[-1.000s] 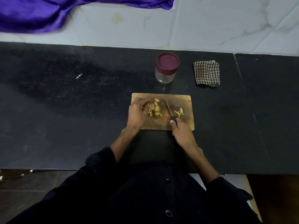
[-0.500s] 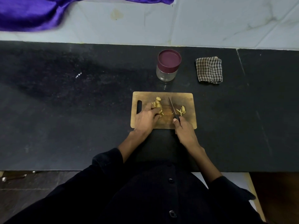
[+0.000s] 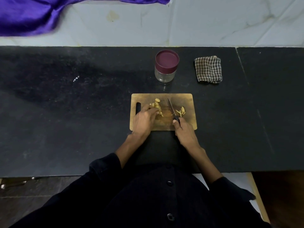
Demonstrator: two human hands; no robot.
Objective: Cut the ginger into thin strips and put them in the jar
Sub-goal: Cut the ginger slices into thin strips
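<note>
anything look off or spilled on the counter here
Nothing spilled: the ginger pieces and cut strips sit on the cutting board. The jar has its lid on.

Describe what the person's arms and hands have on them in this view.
Both hands are bare: the left hand and right hand show no gloves, and I can make out no rings or watch. Both forearms are bare too. Dark, almost black sleeves are pushed up towards the elbows, part of a dark garment with round buttons down the front.
</note>
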